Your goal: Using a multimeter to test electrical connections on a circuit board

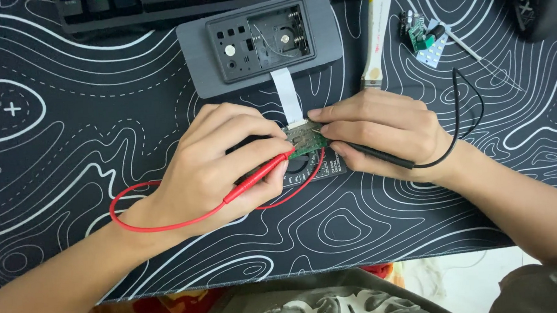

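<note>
My left hand [218, 163] grips a red test probe [260, 172] whose tip touches a small green circuit board [306, 142] at the middle of the mat. My right hand [382, 132] holds a black test probe [380, 155], its tip on the same board. A white flat ribbon cable [286, 94] runs from the board up to an opened grey device case [260, 40]. A dark multimeter [311, 169] lies partly hidden under both hands. The red lead [142, 226] loops left; the black lead [463, 112] loops right.
A black desk mat [68, 136] with white contour lines covers the desk. A keyboard [156, 4] lies along the far edge. A brush with a pale handle [375, 34], a small green module and a blister strip [426, 37] sit at the back right, beside a dark mouse [537, 3].
</note>
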